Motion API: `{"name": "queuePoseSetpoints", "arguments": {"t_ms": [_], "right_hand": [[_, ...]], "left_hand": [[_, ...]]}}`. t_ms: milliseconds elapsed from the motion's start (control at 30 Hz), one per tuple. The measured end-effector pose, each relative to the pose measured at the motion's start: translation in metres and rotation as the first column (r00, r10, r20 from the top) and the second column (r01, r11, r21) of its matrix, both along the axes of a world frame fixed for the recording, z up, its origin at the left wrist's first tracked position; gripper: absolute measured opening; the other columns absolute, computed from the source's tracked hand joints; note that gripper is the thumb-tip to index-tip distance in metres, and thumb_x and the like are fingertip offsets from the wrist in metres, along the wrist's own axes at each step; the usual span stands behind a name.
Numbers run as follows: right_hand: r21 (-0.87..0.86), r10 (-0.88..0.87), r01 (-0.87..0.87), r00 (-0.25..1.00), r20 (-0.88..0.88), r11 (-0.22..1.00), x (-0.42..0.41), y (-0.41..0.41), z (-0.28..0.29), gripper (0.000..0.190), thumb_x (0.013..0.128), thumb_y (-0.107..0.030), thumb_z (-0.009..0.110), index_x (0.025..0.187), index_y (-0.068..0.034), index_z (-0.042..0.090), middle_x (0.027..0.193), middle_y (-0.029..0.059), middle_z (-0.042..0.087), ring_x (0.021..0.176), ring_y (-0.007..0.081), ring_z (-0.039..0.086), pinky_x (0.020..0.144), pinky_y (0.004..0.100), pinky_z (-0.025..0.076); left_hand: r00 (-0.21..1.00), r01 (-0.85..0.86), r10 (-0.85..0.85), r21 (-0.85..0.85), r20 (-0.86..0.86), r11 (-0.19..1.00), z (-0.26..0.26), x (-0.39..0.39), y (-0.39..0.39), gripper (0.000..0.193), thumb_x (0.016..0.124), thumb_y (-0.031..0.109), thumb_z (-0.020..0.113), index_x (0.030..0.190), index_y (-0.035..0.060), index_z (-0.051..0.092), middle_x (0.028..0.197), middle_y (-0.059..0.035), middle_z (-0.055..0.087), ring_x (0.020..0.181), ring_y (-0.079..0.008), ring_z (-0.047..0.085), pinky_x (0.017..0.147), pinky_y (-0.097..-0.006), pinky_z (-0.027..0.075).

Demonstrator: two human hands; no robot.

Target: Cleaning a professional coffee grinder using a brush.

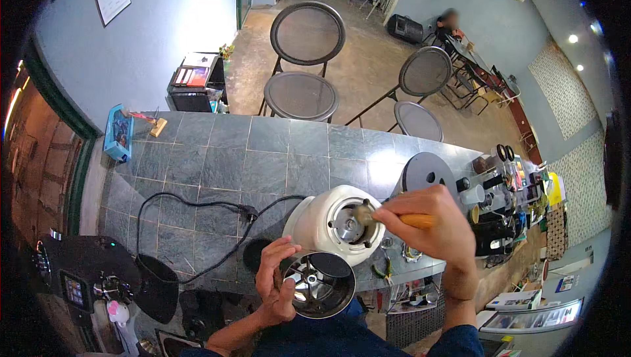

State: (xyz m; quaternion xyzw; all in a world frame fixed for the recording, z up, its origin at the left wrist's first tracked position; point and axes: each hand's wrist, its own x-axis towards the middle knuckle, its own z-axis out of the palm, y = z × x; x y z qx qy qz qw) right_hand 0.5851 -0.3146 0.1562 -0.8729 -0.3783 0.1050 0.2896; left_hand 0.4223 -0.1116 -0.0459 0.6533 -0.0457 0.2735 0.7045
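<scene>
A white coffee grinder body (309, 226) lies on the tiled counter, its round metal grinding chamber (347, 229) uncovered and facing me. In my right hand (434, 229) is a brush with a wooden handle (418, 220); its bristles (364, 215) are at the upper right of that chamber. My left hand (277, 278) grips the left side of a round metal drum (310, 279), close below the grinder. Inside the drum is a spoked metal hub. Whether drum and grinder are joined cannot be told.
A black power cord (190, 201) loops across the tiled counter (266, 169). Pliers (382, 270) lie right of the drum. A dark round lid (429, 172) and crowded coffee gear (493, 194) stand on the right. An espresso machine (74, 273) is at left. Someone sits far off (446, 26).
</scene>
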Motion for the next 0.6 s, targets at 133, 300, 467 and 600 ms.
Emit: {"name": "queuePoseSetpoints", "arguments": {"t_ms": [133,300,467,600], "right_hand": [[-0.020,0.086,-0.085,0.991,0.100,0.996,-0.003,0.023,-0.015,0.018,0.093,-0.016,0.077,0.089,0.001,0.078,0.078,0.0138,0.075,0.064,0.0291,0.071,0.064,0.0372,0.057],[0.060,0.318,-0.314,0.914,-0.252,0.948,0.026,-0.014,0.006,0.013,0.093,-0.015,0.076,0.094,-0.002,0.078,0.085,0.0146,0.077,0.075,0.0331,0.075,0.067,0.0382,0.058],[0.055,0.083,-0.087,0.994,0.067,0.995,-0.008,-0.001,0.000,0.016,0.095,-0.016,0.075,0.097,0.000,0.077,0.098,0.0180,0.077,0.080,0.0331,0.076,0.069,0.0389,0.059],[0.004,0.277,-0.277,0.961,0.005,0.961,-0.004,0.014,-0.012,0.016,0.092,-0.013,0.078,0.097,0.002,0.079,0.095,0.0169,0.079,0.078,0.0309,0.077,0.070,0.0368,0.061]], "left_hand": [[0.999,-0.023,0.021,-0.071,-0.026,0.997,0.003,0.001,-0.006,0.049,0.099,0.026,0.052,0.131,-0.0099,0.056,0.127,-0.0253,0.063,0.135,-0.0392,0.050,0.113,-0.0506,0.039],[0.999,-0.046,0.045,-0.037,-0.012,0.998,-0.002,0.001,-0.002,0.048,0.100,0.028,0.052,0.131,-0.0088,0.056,0.127,-0.0249,0.063,0.135,-0.0390,0.050,0.114,-0.0519,0.038],[0.999,-0.030,0.030,0.047,-0.014,0.998,0.001,0.001,0.002,0.047,0.100,0.026,0.051,0.131,-0.0084,0.056,0.127,-0.0242,0.064,0.137,-0.0390,0.049,0.115,-0.0518,0.037],[0.997,-0.038,0.031,0.083,0.076,0.996,0.000,0.006,0.000,0.047,0.098,0.025,0.050,0.131,-0.0087,0.056,0.128,-0.0241,0.063,0.137,-0.0389,0.048,0.115,-0.0519,0.037]]}}
